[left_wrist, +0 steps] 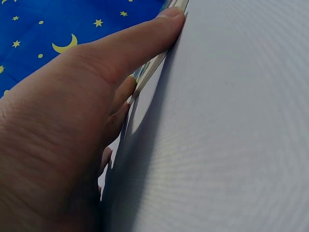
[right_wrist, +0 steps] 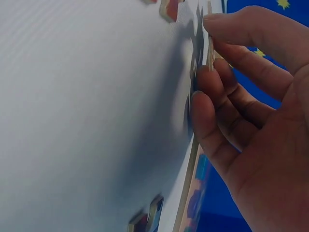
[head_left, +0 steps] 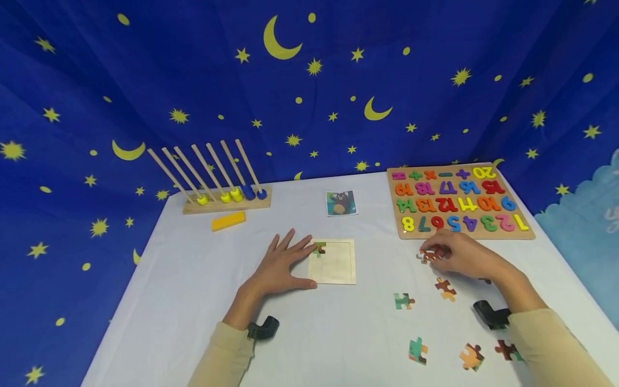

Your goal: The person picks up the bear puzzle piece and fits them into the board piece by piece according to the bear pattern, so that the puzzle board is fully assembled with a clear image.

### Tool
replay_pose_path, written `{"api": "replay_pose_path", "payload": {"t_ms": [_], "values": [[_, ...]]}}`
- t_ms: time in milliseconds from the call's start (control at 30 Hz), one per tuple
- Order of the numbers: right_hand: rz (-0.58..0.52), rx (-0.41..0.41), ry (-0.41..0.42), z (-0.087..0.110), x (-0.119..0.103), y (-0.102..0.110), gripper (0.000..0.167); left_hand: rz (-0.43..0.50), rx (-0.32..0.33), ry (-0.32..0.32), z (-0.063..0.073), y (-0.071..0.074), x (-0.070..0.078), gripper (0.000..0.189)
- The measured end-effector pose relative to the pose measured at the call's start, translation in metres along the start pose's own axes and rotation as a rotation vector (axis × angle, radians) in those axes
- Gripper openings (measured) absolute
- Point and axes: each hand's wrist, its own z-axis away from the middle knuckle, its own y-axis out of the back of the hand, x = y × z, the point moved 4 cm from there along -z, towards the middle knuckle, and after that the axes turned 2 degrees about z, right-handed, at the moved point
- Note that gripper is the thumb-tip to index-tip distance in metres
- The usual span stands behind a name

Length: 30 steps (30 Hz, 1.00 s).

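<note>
My left hand (head_left: pixel 282 266) lies with fingers spread at the left side of a square wooden puzzle tray (head_left: pixel 340 266). Its thumb and a fingertip touch the frame; the left wrist view shows the thumb along the tray's edge (left_wrist: pixel 155 65). One green-and-brown puzzle piece (head_left: pixel 319 249) sits in the tray's upper left corner. To the right, my right hand (head_left: pixel 459 252) pinches a brown-and-white puzzle piece (head_left: pixel 426 256) between thumb and fingers. In the right wrist view this piece (right_wrist: pixel 210 53) appears edge-on, over the white tabletop.
Several loose puzzle pieces (head_left: pixel 446 290) lie at the right front, some partly under the right forearm. A number board (head_left: pixel 394 215) stands just beyond the right hand. Behind the tray is a bear picture card (head_left: pixel 340 203). A peg abacus (head_left: pixel 227 204) and yellow block (head_left: pixel 229 221) are back left.
</note>
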Motion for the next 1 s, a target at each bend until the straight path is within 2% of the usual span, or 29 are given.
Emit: {"api": "replay_pose_path", "payload": {"t_ms": [333,500,633,1000], "values": [[-0.014,0.026,0.023,-0.022,-0.015,-0.005,0.03,-0.007,0.01,0.016,0.003,0.002,-0.004,0.095],[0.0,0.047,0.047,-0.027,-0.02,-0.006,0.031,-0.006,0.022,0.005,0.002,0.002,-0.002,0.094],[-0.009,0.033,0.064,-0.032,-0.024,-0.012,0.03,-0.01,0.02,0.004,0.004,0.001,-0.001,0.095],[-0.007,0.053,0.069,-0.044,-0.036,-0.015,0.03,0.005,0.022,-0.003,0.001,-0.001,0.0,0.094]]}}
